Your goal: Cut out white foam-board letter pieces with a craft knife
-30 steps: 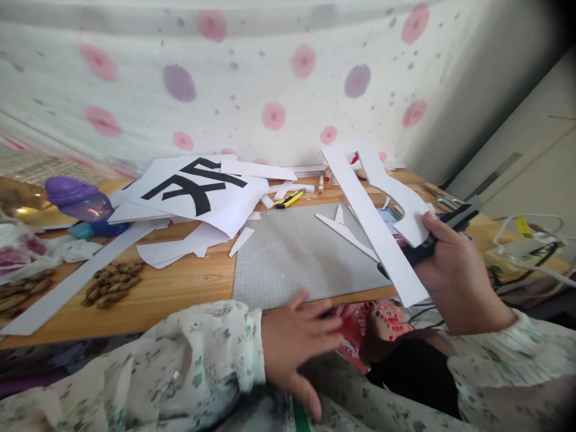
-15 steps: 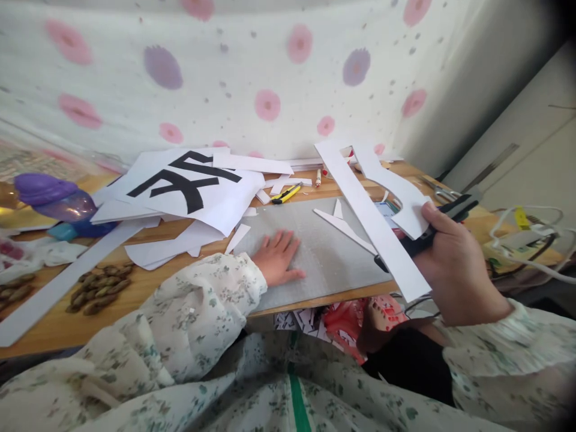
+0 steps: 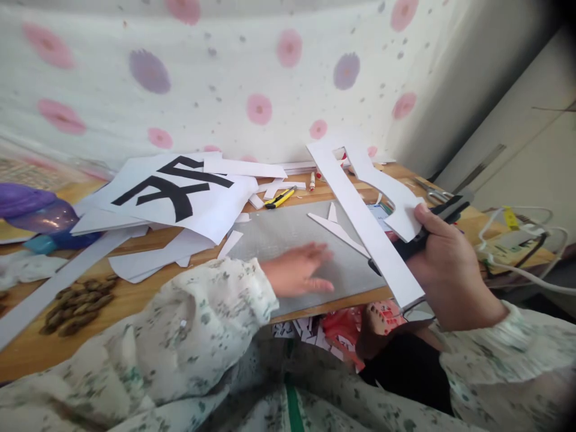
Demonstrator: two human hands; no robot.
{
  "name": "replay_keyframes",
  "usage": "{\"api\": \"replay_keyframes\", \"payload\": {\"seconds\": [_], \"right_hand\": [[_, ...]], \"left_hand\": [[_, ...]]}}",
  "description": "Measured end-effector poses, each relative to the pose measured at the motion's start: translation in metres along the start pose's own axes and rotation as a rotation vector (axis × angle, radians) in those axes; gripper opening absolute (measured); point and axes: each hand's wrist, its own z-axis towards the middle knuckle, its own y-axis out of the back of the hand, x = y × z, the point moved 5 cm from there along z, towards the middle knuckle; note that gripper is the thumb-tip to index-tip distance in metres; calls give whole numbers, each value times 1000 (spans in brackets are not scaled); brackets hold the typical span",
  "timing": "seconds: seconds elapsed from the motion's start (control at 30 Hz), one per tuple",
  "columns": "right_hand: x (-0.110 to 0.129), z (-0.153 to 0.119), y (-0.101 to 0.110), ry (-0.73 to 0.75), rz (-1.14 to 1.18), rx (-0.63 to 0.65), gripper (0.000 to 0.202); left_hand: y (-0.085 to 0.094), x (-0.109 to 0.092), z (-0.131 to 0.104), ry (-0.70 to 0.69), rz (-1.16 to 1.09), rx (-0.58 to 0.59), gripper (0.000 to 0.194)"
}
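My left hand [image 3: 299, 269] is over the grey cutting mat [image 3: 279, 225], fingers stretched out and slightly blurred, with nothing in it. In my right hand [image 3: 450, 264] is a white foam board cut-out [image 3: 360, 216], a long straight strip joined at the top to a curved piece. My thumb presses on the curved end. The same hand also grips a long black tool [image 3: 443, 217] behind the board; its kind is mostly hidden. On the mat, a thin forked white offcut [image 3: 339, 231] lies beside the cut-out.
A yellow utility knife [image 3: 279, 198] lies behind the mat among white strips. To the left are printed sheets with black characters [image 3: 171, 189], a heap of peanuts [image 3: 81, 305] and a purple-blue bottle [image 3: 42, 210]. Scissors [image 3: 434, 192] and white cables [image 3: 517, 258] are at the right.
My left hand has moved right across the mat, its fingers now pointing right. My right hand still holds the cut-out and black tool. The view has shifted slightly.
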Motion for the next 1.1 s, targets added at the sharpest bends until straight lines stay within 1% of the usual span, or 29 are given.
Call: {"api": "replay_keyframes", "payload": {"seconds": [0.03, 0.07, 0.1, 0.17, 0.23, 0.3, 0.37, 0.43, 0.5, 0.57, 0.63, 0.67, 0.7, 0.77, 0.8, 0.83, 0.87, 0.9, 0.93, 1.0, 1.03, 1.07, 1.1], "right_hand": [[0, 0, 0, 7, 6, 2, 7], [1, 1, 0, 11, 7, 4, 6], [1, 1, 1, 12, 4, 4, 5], [2, 2, 2, 4, -10, 10, 5], [3, 3, 4, -11, -10, 24, 5], [4, 4, 5, -18, 4, 31, 5], [5, 6, 7, -16, 7, 10, 5], [5, 7, 7, -28, -5, -3, 5], [3, 6, 7, -49, -13, 2, 8], [1, 5, 5, -54, -16, 18, 8], [0, 3, 4, -46, -23, 28, 6], [-1, 1, 3, -42, -30, 34, 7], [-2, 0, 2, -38, -38, 35, 7], [-3, -2, 1, -42, -47, 39, 8], [-3, -3, 0, -43, -44, 35, 7], [-3, -4, 0, -42, -35, 29, 6], [-3, -4, -1, -37, -24, 26, 6], [-3, -3, -1, -27, -16, 27, 6], [-4, -3, -1, -13, -12, 30, 6], [-7, -2, 0, 3, -17, 36, 8], [-11, -1, 1, 4, -21, 36, 10], [-15, 0, 3, 0, -26, 31, 11], [-19, 1, 4, -8, -33, 23, 13]], "left_hand": [[7, 11, 8, 109, 64, -51, 80], [8, 18, 17, 167, 108, -49, 80], [5, 21, 27, 191, 139, -37, 80], [-6, 21, 44, 172, 160, -27, 82], [-16, 16, 56, 117, 175, -51, 85], [-24, 12, 63, 57, 205, -88, 88], [-28, 8, 63, -4, 241, -115, 90], [-33, 1, 59, -74, 258, -107, 89], [-41, -11, 49, -162, 238, -63, 90], [-52, -29, 34, -255, 182, -13, 92], [-57, -50, 17, -374, 92, -12, 91], [-58, -59, 9, -417, 35, 23, 89], [-58, -65, 2, -443, -26, 89, 86], [-53, -72, -10, -481, -165, 270, 78], [-45, -72, -15, -490, -244, 311, 73], [-34, -68, -18, -492, -299, 310, 70], [-22, -59, -20, -451, -318, 248, 69], [-11, -45, -21, -363, -279, 153, 69], [-1, -27, -22, -218, -189, 51, 69], [10, 12, -29, 116, 15, -90, 73], [10, 29, -35, 259, 83, -109, 75], [6, 42, -41, 361, 120, -86, 75], [0, 50, -47, 418, 144, -59, 79]]}}
